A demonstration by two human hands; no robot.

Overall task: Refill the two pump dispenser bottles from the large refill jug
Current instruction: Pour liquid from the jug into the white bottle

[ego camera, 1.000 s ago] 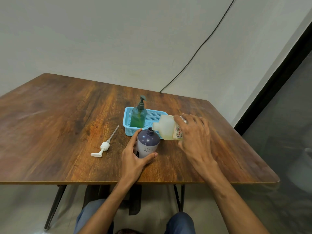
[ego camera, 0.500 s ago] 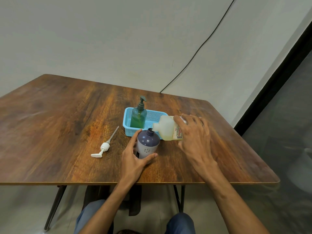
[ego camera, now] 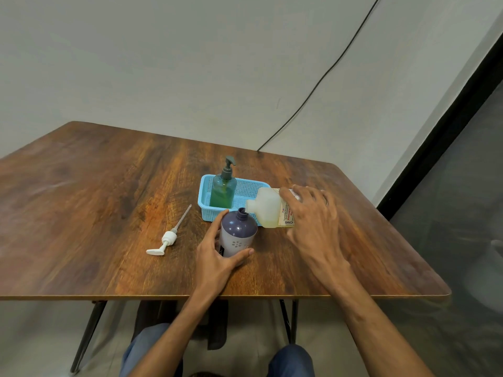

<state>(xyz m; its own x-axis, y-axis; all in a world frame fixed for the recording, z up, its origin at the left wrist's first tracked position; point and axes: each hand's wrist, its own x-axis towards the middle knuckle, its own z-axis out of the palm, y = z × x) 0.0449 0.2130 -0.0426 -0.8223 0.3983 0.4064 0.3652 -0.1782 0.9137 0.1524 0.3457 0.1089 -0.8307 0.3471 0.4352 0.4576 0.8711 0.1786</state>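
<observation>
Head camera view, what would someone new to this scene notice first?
First, the pale refill jug tipped on its side near the middle of the table, gripped by the right hand, its mouth at the open neck of the purple bottle that the left hand holds. Behind them a green pump bottle stands upright in a blue basket, and a white pump lies loose to the left.
</observation>
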